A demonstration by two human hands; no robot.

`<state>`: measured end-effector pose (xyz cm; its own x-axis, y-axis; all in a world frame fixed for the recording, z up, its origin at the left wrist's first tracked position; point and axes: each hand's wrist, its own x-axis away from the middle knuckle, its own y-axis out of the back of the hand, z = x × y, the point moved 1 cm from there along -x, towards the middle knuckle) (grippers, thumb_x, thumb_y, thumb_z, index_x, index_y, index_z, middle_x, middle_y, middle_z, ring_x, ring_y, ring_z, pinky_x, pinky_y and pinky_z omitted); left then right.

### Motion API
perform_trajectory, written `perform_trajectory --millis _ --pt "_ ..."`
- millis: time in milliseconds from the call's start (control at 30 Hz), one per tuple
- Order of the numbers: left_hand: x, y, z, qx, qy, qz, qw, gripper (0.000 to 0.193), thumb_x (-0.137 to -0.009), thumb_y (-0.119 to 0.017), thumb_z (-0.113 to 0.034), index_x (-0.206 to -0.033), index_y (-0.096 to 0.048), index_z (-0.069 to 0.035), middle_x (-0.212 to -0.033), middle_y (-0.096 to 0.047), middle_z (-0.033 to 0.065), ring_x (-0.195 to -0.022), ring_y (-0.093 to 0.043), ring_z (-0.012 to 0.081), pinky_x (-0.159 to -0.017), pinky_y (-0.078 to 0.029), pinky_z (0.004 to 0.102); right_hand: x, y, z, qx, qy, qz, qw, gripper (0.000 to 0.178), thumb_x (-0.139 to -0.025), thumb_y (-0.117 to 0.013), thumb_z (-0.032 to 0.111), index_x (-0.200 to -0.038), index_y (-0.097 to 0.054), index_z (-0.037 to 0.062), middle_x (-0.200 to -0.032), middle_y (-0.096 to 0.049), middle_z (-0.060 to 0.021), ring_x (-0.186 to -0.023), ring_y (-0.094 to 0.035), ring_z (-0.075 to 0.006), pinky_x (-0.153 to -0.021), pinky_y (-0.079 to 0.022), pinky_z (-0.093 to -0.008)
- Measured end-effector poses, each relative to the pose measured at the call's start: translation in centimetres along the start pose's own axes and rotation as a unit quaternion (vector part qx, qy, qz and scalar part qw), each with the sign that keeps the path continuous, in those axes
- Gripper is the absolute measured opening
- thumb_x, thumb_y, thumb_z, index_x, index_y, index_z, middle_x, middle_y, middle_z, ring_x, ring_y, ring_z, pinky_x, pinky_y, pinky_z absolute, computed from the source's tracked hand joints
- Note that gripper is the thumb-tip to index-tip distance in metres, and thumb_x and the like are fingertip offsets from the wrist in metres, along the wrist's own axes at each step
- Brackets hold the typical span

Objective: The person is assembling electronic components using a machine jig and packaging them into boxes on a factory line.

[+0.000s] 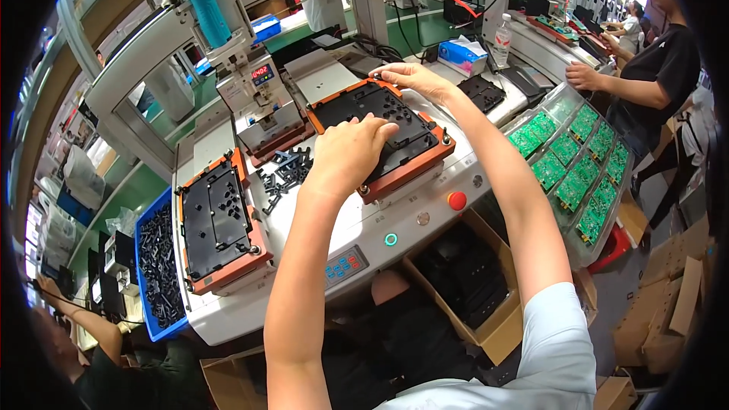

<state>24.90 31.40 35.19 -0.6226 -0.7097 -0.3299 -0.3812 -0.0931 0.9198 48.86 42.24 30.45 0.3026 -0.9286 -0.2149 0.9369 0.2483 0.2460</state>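
Note:
A black plastic panel (406,130) lies in the right-hand orange-red fixture (414,171) on the white machine bed. My left hand (348,153) bends over the panel's left part; its thumb shows, while the other fingers are mostly hidden behind the hand. At the fixture's far corner, the fingertips of my right hand (416,80) are closed together around something small and dark that I cannot make out. A second black panel (216,216) sits in the matching left fixture (262,247). Between the fixtures lies a loose pile of small black plastic strips (287,171).
A blue bin (156,330) of small black parts stands at far left. The teal screwdriver unit (203,0) hangs above. A red button (456,200) is on the front panel. Green circuit boards (577,175) fill a clear tray at right. An open carton (501,334) sits below; co-workers are on both sides.

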Motion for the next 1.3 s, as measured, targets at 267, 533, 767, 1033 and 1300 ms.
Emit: perform_trajectory --millis 267,533,767,1033,1300 --pt "-1.3 0.2 -0.3 -0.021 0.046 0.025 0.998 0.042 -0.096 -0.042 -0.05 -0.117 -0.064 -0.02 -0.1 -0.067 0.0192 -0.095 -0.063 0.0404 -0.084 -0.05 0.0475 -2.5 1.4 -0.5 0.072 0.037 -0.032 0.996 0.039 -0.085 -0.07 0.042 -0.11 -0.068 0.0126 -0.097 -0.067 0.0023 -0.089 -0.06 -0.0079 -0.076 -0.048 -0.0262" --pt "-1.5 -0.7 -0.1 0.022 0.031 0.021 0.999 0.043 -0.097 -0.043 -0.048 -0.119 -0.063 -0.017 -0.103 -0.066 0.0197 -0.099 -0.062 0.0404 -0.086 -0.048 0.0445 -0.6 0.1 0.7 0.099 -0.018 -0.147 0.984 0.043 -0.078 -0.074 0.047 -0.104 -0.072 0.0127 -0.091 -0.068 0.0 -0.075 -0.06 -0.0095 -0.063 -0.049 -0.0265" --pt "0.1 0.4 -0.1 0.023 0.051 0.025 0.998 0.042 -0.097 -0.043 -0.047 -0.118 -0.063 -0.017 -0.103 -0.066 0.02 -0.098 -0.061 0.0405 -0.086 -0.048 0.0452 12.7 -5.9 6.3 0.204 -0.115 -0.287 0.929 0.046 -0.087 -0.064 0.048 -0.091 -0.067 0.0021 -0.084 -0.067 -0.006 -0.076 -0.061 -0.012 -0.067 -0.048 -0.0259" --pt "-1.1 -0.9 -0.4 0.039 0.041 -0.003 0.998 0.04 -0.096 -0.043 -0.048 -0.113 -0.066 -0.019 -0.1 -0.068 0.0165 -0.097 -0.063 0.0376 -0.085 -0.049 0.0464 16.0 -10.2 4.6 0.136 0.11 -0.423 0.889 0.021 -0.089 -0.067 0.019 -0.098 -0.071 0.0006 -0.093 -0.071 -0.0087 -0.088 -0.064 -0.0116 -0.084 -0.048 -0.0258" --pt "0.7 -2.0 2.2 0.211 0.0 -0.105 0.972 0.047 -0.099 -0.041 -0.044 -0.131 -0.054 -0.012 -0.127 -0.058 0.0143 -0.116 -0.053 0.0403 -0.1 -0.04 0.0442 17.6 -12.9 4.9 0.348 0.201 -0.458 0.793 0.033 -0.087 -0.066 0.013 -0.118 -0.063 0.0037 -0.113 -0.065 -0.0152 -0.104 -0.059 -0.0304 -0.093 -0.044 -0.0354"
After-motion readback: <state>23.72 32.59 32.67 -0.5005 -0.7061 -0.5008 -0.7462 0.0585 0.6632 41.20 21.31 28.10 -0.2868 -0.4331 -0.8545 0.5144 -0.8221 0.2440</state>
